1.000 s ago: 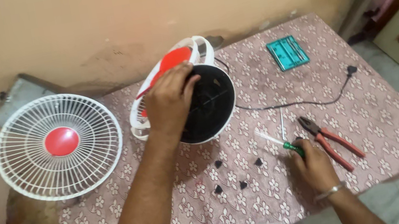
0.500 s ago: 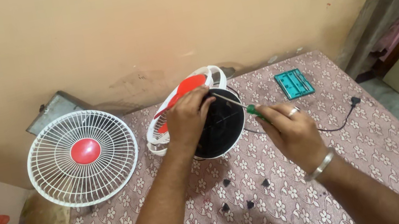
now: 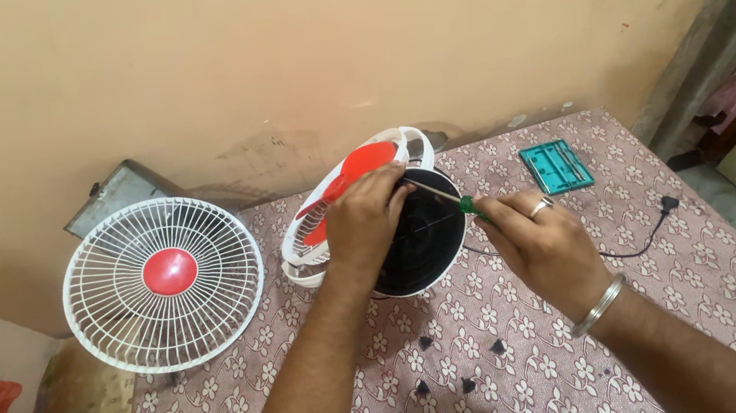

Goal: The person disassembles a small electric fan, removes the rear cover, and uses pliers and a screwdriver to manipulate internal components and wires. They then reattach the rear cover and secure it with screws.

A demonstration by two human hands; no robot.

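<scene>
A small table fan [image 3: 415,248] lies on its side on the floral cloth, black back housing toward me, red blades [image 3: 359,166] and white rear guard behind. My left hand [image 3: 362,219] grips the top of the housing. My right hand [image 3: 534,243] holds a green-handled screwdriver [image 3: 447,200], its shaft angled up-left to the housing near my left fingers. The detached white front grille with a red centre cap [image 3: 164,282] rests at the table's left edge.
Several small black screws or clips [image 3: 459,361] lie on the cloth in front of the fan. A teal tool case [image 3: 557,166] sits at the back right. The black power cord and plug [image 3: 662,207] trail right. The wall stands close behind.
My right hand picked the screwdriver up from the cloth near the pliers and brought it to the fan housing. The view has lifted, and the pliers are out of frame.
</scene>
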